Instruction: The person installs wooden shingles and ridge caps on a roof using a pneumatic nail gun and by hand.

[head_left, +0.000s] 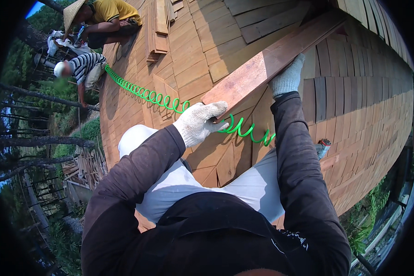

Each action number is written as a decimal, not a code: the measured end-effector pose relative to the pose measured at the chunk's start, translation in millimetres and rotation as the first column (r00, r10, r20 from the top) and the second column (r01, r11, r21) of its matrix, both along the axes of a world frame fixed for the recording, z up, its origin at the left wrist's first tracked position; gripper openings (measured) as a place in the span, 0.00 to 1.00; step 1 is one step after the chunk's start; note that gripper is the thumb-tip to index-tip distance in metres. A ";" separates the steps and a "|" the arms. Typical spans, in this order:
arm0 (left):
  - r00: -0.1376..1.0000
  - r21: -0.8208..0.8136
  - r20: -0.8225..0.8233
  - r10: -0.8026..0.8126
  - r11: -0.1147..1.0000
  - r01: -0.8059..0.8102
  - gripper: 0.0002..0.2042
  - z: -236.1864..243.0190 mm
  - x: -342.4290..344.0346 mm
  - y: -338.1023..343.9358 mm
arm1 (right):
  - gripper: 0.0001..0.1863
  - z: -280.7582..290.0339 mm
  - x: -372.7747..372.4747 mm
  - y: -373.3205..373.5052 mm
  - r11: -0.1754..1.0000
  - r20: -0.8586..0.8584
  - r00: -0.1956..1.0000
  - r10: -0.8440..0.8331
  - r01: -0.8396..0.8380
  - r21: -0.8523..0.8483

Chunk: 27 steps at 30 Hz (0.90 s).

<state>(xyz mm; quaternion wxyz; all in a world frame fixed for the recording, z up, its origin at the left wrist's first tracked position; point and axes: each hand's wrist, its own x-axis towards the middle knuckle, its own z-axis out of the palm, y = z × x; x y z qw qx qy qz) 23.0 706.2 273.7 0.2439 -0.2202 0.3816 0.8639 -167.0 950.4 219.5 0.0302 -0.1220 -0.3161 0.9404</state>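
Kneeling at the far left edge of the wooden roof (354,119), two other people are seen, one in a cone hat (72,13) and one in a striped shirt (88,64). A green coiled hose (147,95) is stretched from them across the shingles, passing under the near end of a long reddish board (271,60). That board is laid slantwise on the roof, running up to the right. Its near end is gripped by the gloved left hand (198,122), fingers curled over the corner. Further up, its lower edge is clasped by the gloved right hand (287,78). The hands are kept well apart. Loose shingles (158,32) are stacked at the top. No containers can be made out.
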 end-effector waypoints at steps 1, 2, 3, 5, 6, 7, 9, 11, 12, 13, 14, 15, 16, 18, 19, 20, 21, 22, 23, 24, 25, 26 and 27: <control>0.998 -0.016 -0.055 -0.037 0.999 0.036 0.12 -3.3 0.3 -1.2 | 0.39 -2.7 -1.3 1.2 0.999 -0.033 0.999 -0.001 0.003 0.048; 0.991 -0.033 -0.110 -0.072 0.997 0.069 0.13 -9.2 1.1 -4.3 | 0.39 -4.8 -2.6 1.7 0.995 -0.066 0.998 0.001 0.005 0.095; 0.980 -0.053 -0.164 -0.108 0.993 0.101 0.14 -15.7 1.6 -7.2 | 0.38 -7.2 -3.1 2.6 0.990 -0.100 0.995 0.005 0.009 0.142; 0.880 -0.347 -0.370 -0.297 0.923 0.165 0.14 -28.9 2.3 -13.7 | 0.38 -4.4 -0.1 1.5 0.997 -0.091 0.995 0.030 -0.023 0.075; 0.806 -0.481 -0.461 -0.371 0.868 0.124 0.14 -35.7 2.1 -16.5 | 0.38 0.8 2.4 -2.2 0.998 -0.086 0.995 0.046 -0.042 0.039; 0.726 -0.601 -0.528 -0.440 0.798 0.046 0.14 -42.3 2.1 -19.4 | 0.37 3.8 3.9 -6.0 0.999 -0.075 0.996 0.044 -0.043 0.025; 0.625 -0.685 -0.602 -0.496 0.724 -0.085 0.15 -46.2 -1.2 -15.0 | 0.37 4.8 4.1 -3.9 1.000 -0.055 0.998 0.029 -0.029 0.007; 0.711 -0.624 -0.537 -0.454 0.781 0.027 0.15 -41.3 1.0 -12.8 | 0.37 1.6 1.9 -1.1 0.999 -0.062 0.998 0.013 -0.011 0.038; 0.746 -0.578 -0.501 -0.439 0.811 0.090 0.14 -39.9 1.6 -11.5 | 0.37 -0.7 0.7 1.6 0.999 -0.065 0.998 0.002 0.001 0.054; 0.780 -0.528 -0.459 -0.425 0.837 0.146 0.14 -38.3 1.9 -10.6 | 0.37 -3.2 -0.1 4.4 0.999 -0.061 0.998 0.005 -0.003 0.044; 0.775 -0.522 -0.464 -0.429 0.839 0.152 0.14 -38.3 2.8 -12.5 | 0.37 -3.5 -0.7 3.3 0.999 -0.057 0.998 0.014 -0.013 0.030; 0.773 -0.519 -0.465 -0.431 0.840 0.156 0.14 -38.5 3.3 -13.9 | 0.37 -3.2 -1.1 2.3 1.000 -0.053 0.998 0.023 -0.022 0.018; 0.770 -0.516 -0.467 -0.434 0.841 0.161 0.14 -38.8 3.3 -15.2 | 0.36 -4.2 -1.8 1.2 0.999 -0.067 0.998 0.021 -0.019 0.039; 0.753 -0.530 -0.498 -0.429 0.838 0.127 0.14 -42.4 2.9 -16.3 | 0.36 -8.6 -4.1 -0.5 0.997 -0.095 0.995 0.020 -0.012 0.082; 0.735 -0.544 -0.528 -0.426 0.834 0.092 0.14 -44.8 3.0 -16.2 | 0.36 -10.5 -4.6 0.0 0.998 -0.080 0.997 0.018 -0.013 0.058; 0.689 -0.570 -0.589 -0.422 0.822 0.015 0.15 -45.5 1.3 -12.2 | 0.37 -8.2 -3.3 -1.0 0.999 -0.067 0.998 0.016 -0.014 0.032; 0.757 -0.505 -0.552 -0.350 0.863 0.031 0.15 -45.0 0.7 -11.4 | 0.37 -5.0 -2.4 -2.2 1.000 -0.054 0.998 0.014 -0.013 0.006; 0.819 -0.434 -0.505 -0.272 0.900 0.031 0.16 -44.4 0.2 -10.8 | 0.37 -10.7 -5.8 -1.6 0.995 -0.065 0.998 0.009 -0.002 0.100; 0.942 -0.243 -0.298 -0.154 0.967 0.081 0.16 -24.0 -1.8 -4.2 | 0.38 -15.1 -8.0 2.5 0.980 -0.076 0.997 -0.004 0.019 0.199; 0.952 -0.241 -0.250 -0.175 0.964 0.114 0.16 -22.9 -3.1 -1.5 | 0.38 -18.7 -10.0 9.4 0.979 -0.063 0.998 -0.019 0.032 0.200; 0.960 -0.237 -0.201 -0.197 0.960 0.148 0.15 -21.9 -4.4 1.1 | 0.38 -22.7 -11.5 16.1 0.979 -0.049 0.998 -0.036 0.045 0.200; 0.893 -0.447 -0.322 -0.314 0.882 0.149 0.15 -36.0 0.4 -13.2 | 0.39 -8.7 -4.9 -2.5 0.996 -0.009 1.000 -0.022 0.023 0.087; 0.879 -0.467 -0.328 -0.347 0.868 0.168 0.15 -33.6 -1.3 -13.6 | 0.39 0.8 0.3 -5.5 0.999 0.027 0.999 -0.032 0.032 -0.009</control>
